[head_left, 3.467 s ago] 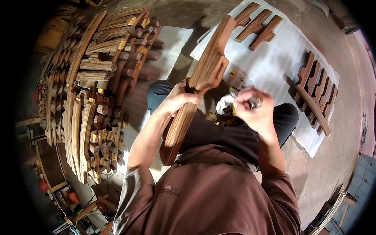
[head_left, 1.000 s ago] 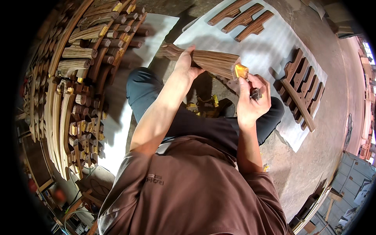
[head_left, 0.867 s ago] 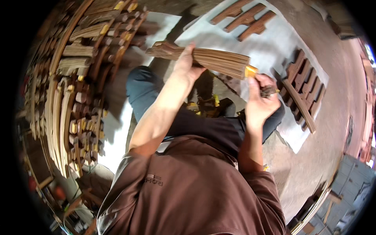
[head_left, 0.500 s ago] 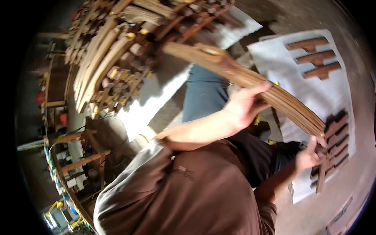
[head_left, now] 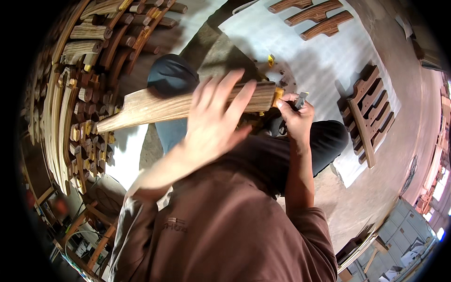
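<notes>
A brown wooden part (head_left: pixel 155 105), shaped like a carved furniture piece, lies nearly level across my lap. Its narrow end points left, and yellow tape (head_left: pixel 278 96) wraps its right tip. My left hand (head_left: pixel 213 115) is over the middle of the wood, fingers spread and slightly blurred; whether the palm touches it is unclear. At the taped tip, my right hand (head_left: pixel 298 115) is closed, with thumb and finger against the tape. A small grey metal tool (head_left: pixel 300 100) sticks out of that hand; its exact kind cannot be made out.
A large stack of wooden parts (head_left: pixel 63 127) rises on the left, many with yellow-taped ends. On the white sheet (head_left: pixel 324 70) to the right lie several dark shaped pieces (head_left: pixel 324 21) and a slotted stack (head_left: pixel 371 113). Yellow tape scraps (head_left: pixel 271 60) lie beyond my lap.
The wooden part has swung from a steep slant to nearly level. My left hand has let go of its grip and spread its fingers. The whole view has turned.
</notes>
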Available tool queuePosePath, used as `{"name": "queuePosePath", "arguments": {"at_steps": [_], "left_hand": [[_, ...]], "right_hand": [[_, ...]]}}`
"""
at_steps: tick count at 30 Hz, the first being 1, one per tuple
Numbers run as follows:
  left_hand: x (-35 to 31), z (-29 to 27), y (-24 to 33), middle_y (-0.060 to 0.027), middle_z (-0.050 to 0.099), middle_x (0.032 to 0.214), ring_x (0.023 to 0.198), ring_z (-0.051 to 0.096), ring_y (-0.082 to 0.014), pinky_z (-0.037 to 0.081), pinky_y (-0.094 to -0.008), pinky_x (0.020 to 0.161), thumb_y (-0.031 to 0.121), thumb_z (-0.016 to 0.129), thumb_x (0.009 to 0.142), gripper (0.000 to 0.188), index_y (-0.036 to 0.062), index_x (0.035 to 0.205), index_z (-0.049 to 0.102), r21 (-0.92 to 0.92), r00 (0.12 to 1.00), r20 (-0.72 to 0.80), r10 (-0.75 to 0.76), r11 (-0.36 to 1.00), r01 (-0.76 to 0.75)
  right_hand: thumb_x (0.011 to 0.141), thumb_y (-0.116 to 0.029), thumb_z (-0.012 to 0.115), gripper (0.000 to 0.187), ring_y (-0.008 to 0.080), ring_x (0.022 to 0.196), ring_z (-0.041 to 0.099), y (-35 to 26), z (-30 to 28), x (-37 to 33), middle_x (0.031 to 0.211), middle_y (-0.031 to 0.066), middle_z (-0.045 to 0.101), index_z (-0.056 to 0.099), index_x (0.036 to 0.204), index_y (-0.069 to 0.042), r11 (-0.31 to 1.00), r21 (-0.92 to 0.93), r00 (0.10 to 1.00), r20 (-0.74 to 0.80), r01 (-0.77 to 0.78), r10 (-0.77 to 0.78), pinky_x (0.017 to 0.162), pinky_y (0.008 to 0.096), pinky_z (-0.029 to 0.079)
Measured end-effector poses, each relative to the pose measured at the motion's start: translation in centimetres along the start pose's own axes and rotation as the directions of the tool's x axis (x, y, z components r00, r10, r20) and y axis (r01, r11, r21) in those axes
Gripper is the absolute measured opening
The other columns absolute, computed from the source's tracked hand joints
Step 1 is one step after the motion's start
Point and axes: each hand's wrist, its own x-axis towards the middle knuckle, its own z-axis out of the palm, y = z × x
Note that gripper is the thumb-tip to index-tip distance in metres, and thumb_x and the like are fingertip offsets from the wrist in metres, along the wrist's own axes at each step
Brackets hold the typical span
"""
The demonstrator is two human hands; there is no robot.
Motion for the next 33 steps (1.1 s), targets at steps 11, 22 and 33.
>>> {"name": "queuePosePath", "arguments": {"at_steps": [11, 22, 33], "left_hand": [[0.4, 4.6, -2.9, -0.0135, 0.062, 0.093, 0.081, 0.064, -0.0308, 0.055, -0.0391, 0.065, 0.012, 0.072, 0.064, 0.053, 0.0045, 0.113, 0.055, 0.278, 0.986, 0.135, -0.102, 0.959, 0.062], [-0.1, 5.7, -3.1, -0.013, 0.06, 0.088, 0.077, 0.064, -0.0292, 0.055, -0.0389, 0.064, 0.009, 0.066, 0.068, 0.043, 0.005, 0.109, 0.056, 0.31, 0.978, 0.173, -0.115, 0.949, 0.057], [1.1, 4.2, -3.4, -0.0114, 0.061, 0.088, 0.081, 0.067, -0.0287, 0.056, -0.0385, 0.065, 0.011, 0.073, 0.062, 0.043, 0.008, 0.1, 0.052, 0.22, 0.914, 0.338, -0.223, 0.963, 0.154]], "right_hand": [[0.084, 0.001, 0.074, 0.007, 0.0033, 0.066, 0.052, -2.1, 1.9, -0.5, 0.075, -0.0033, 0.062, 0.068, 0.088, 0.003, 0.996, 0.086, 0.992, -0.12, -0.032, 0.042, 0.059, 0.0199, 0.042], [0.081, 0.0, 0.077, 0.011, 0.0047, 0.066, 0.053, -0.4, 1.2, 1.0, 0.072, -0.0032, 0.061, 0.068, 0.086, 0.001, 0.991, 0.053, 0.99, -0.06, -0.121, 0.124, 0.062, 0.0208, 0.043], [0.097, -0.021, 0.059, 0.026, 0.0278, 0.064, 0.068, -5.3, -1.8, 0.6, 0.069, 0.017, 0.065, 0.06, 0.111, 0.001, 0.49, -0.846, 0.977, 0.157, 0.209, -0.145, 0.058, 0.0367, 0.052]]}}
